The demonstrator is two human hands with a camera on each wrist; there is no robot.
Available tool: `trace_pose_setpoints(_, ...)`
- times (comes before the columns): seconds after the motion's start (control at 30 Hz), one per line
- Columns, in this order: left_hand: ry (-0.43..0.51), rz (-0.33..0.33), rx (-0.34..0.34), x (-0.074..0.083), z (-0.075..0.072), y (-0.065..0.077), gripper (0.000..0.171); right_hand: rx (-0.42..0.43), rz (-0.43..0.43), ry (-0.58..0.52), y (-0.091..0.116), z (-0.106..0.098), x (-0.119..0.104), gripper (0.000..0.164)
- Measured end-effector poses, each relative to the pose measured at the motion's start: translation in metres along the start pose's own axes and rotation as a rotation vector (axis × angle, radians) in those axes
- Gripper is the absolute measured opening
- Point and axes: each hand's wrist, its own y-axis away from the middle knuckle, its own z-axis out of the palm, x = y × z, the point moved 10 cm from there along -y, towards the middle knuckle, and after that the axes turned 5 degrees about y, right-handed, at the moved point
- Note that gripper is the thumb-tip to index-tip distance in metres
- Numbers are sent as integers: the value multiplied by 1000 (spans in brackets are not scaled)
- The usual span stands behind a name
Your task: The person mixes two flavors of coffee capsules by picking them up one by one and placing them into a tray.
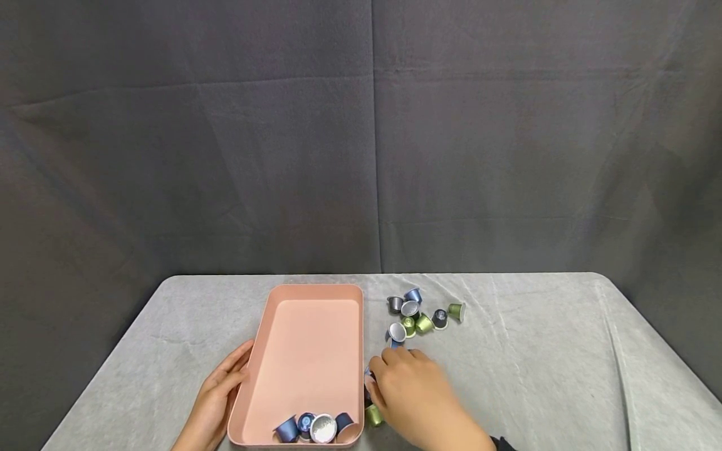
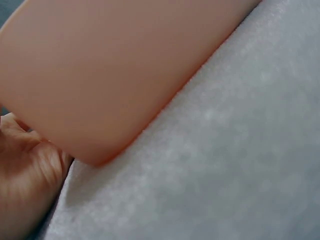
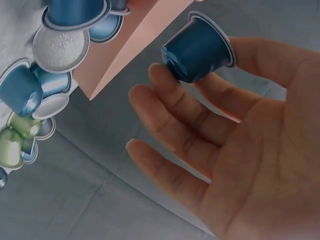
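Observation:
A pink tray (image 1: 316, 351) lies on the table, with several blue and silver coffee capsules (image 1: 287, 430) inside at its near end. Along the outside of its left wall, my left hand (image 1: 211, 398) touches the tray with fairly straight fingers; the left wrist view shows part of the palm beside the tray. To the right of the tray, my right hand (image 1: 414, 398) pinches a blue coffee capsule (image 3: 197, 47) between thumb and fingertips, clearest in the right wrist view. From above, the hand mostly hides this capsule.
Several loose capsules, green (image 1: 424, 323), dark (image 1: 440, 318) and blue (image 1: 413, 295), lie beyond the right hand. A green capsule (image 1: 373, 415) sits close to the tray's right wall. A grey curtain (image 1: 372, 138) hangs behind the grey-covered table (image 1: 541, 363).

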Motion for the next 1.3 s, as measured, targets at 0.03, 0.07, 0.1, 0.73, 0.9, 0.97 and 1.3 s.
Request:
trace_pose_setpoints(0.03, -2, -4, 1, 0, 0, 0, 61, -1, -6, 5, 0, 0, -2, 16)
trace_pose_setpoints(0.07, -3, -7, 1, -1, 0, 0, 61, 1, -11, 9, 0, 1, -4, 16)
trace_pose_setpoints(0.1, -4, -11, 1, -1, 0, 0, 61, 6, -16, 12, 0, 1, -6, 16)
trace_pose_setpoints(0.73, -20, -35, 9, -2, 0, 0, 60, 135, -222, 23, 1, 1, -47, 15)
trace_pose_setpoints(0.9, -19, -41, 11, -2, 0, -1, 60, 188, -276, 44, 3, 4, -56, 16)
trace_pose_setpoints(0.97, -18, -41, 6, -2, 1, -1, 60, 184, -287, 40, 3, 6, -58, 15)
trace_pose_setpoints(1.3, -19, -26, -5, -1, 1, 0, 59, 155, -317, 7, 5, 16, -62, 26)
